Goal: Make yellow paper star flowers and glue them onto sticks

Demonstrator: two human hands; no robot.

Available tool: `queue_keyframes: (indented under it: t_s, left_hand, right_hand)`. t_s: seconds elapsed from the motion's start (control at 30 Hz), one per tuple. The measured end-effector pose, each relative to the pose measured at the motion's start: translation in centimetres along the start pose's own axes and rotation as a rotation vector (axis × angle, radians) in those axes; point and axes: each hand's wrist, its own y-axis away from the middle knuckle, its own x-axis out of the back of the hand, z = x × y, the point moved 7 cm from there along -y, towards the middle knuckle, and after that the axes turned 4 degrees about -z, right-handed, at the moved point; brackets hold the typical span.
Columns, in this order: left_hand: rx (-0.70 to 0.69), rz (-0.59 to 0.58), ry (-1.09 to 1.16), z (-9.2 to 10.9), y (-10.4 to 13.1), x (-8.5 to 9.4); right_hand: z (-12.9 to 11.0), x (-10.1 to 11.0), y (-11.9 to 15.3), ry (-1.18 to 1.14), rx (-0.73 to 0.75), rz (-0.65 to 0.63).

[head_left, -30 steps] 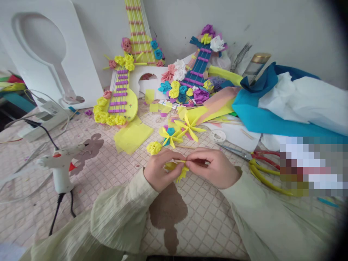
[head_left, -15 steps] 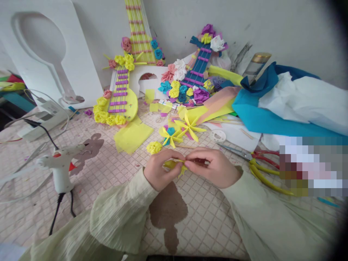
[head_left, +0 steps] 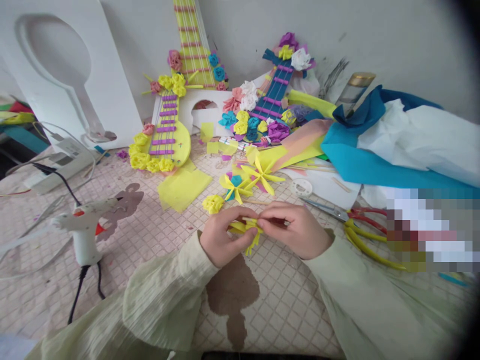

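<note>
Between my hands is a yellow crepe paper piece (head_left: 253,229) with narrow strips hanging below the fingertips. My left hand (head_left: 227,236) pinches it between thumb and forefinger. At its right edge, my right hand (head_left: 296,229) has thumb and fingertips pressed together on the same paper. The fingers partly cover its shape. Just beyond my hands lie a yellow paper rosette (head_left: 213,203) and two yellow star-shaped paper flowers, the nearer star flower (head_left: 235,188) with a blue centre and the farther star flower (head_left: 262,176) beside it.
A white glue gun (head_left: 84,230) stands at left with its cables. Scissors (head_left: 337,214) lie at right. Decorated toy guitars, a yellow one (head_left: 170,137) and a blue one (head_left: 272,100), stand behind. Yellow paper sheets (head_left: 183,187) and blue paper (head_left: 360,162) lie about.
My fingertips have shifted slightly on the yellow paper, and my right hand's grip has moved a little to the right. More of the paper's strips show below my fingers.
</note>
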Motion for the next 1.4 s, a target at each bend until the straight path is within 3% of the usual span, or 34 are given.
queue_keyframes:
  t_s: [0.6, 1.0, 1.4]
  left_hand:
    - [-0.029, 0.103, -0.022, -0.4, -0.2, 0.5]
    - [-0.103, 0.070, -0.113, 0.2, -0.2, 0.2]
    - [-0.090, 0.033, -0.137, 0.6, 0.0, -0.1]
  right_hand:
    - [0.2, -0.1, 0.1, -0.023, -0.035, 0.018]
    - [0.7, -0.4, 0.1, -0.053, -0.082, 0.016]
    - [1.0, -0.3, 0.0, -0.069, -0.106, 0.002]
